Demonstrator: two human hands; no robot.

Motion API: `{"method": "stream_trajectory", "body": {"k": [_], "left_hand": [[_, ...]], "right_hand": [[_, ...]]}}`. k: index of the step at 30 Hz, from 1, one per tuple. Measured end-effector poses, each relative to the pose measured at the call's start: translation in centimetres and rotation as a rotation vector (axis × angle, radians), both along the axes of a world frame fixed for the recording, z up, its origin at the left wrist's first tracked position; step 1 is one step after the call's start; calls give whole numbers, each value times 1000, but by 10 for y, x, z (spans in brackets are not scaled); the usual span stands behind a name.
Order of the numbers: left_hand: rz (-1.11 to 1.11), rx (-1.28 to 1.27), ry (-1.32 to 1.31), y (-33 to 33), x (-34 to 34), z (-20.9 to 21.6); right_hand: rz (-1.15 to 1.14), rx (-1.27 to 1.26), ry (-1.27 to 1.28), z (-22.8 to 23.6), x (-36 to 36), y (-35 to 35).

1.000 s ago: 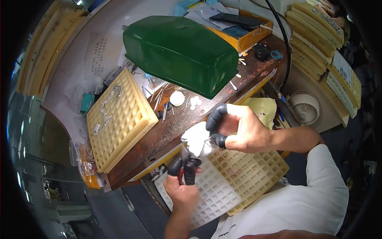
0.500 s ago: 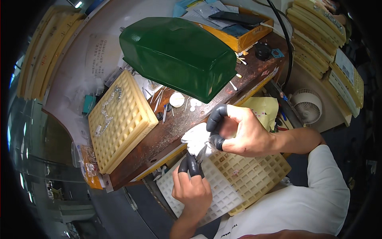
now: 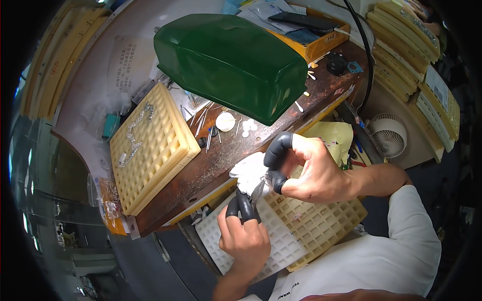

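My left hand point(image 3: 244, 237) grips black-handled pliers point(image 3: 244, 205), their metal tip pointing up toward my right hand. My right hand point(image 3: 307, 170), with black finger cots on thumb and forefinger, pinches a small piece against a crumpled white cloth point(image 3: 249, 170) at the edge of the brown workbench point(image 3: 221, 155). The piece itself is too small to make out. Below both hands lie a white compartment tray point(image 3: 281, 241) and a tan compartment tray point(image 3: 321, 220).
A big green cover point(image 3: 228, 62) sits on the bench behind. A tan grid tray point(image 3: 150, 148) with a silver chain point(image 3: 135, 130) lies to the left. Small white discs point(image 3: 226, 120) and thin tools lie mid-bench. A small fan point(image 3: 389, 133) and stacked trays point(image 3: 406, 55) stand to the right.
My left hand has risen with the pliers and brought their tip up to my right hand's fingertips. The right hand stayed at the white cloth.
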State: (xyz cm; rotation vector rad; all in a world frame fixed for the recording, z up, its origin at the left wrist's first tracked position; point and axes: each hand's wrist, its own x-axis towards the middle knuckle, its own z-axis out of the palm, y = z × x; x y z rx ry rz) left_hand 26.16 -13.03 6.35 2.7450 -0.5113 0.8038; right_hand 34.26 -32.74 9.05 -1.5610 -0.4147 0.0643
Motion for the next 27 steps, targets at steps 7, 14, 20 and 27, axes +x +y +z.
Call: {"method": "stream_trajectory", "body": {"k": [7,14,20,27], "left_hand": [[24,37,-5,0,-1,-2],[23,43,-23,0,-1,-3],[46,152,17,1,-5,1],[44,170,2,1,-4,-2]], "right_hand": [[-23,-7,-30,0,-1,1],[-44,-18,-41,0,-1,2],[-46,-13,-39,-1,0,2],[-25,4,-11,0,0,2]]}}
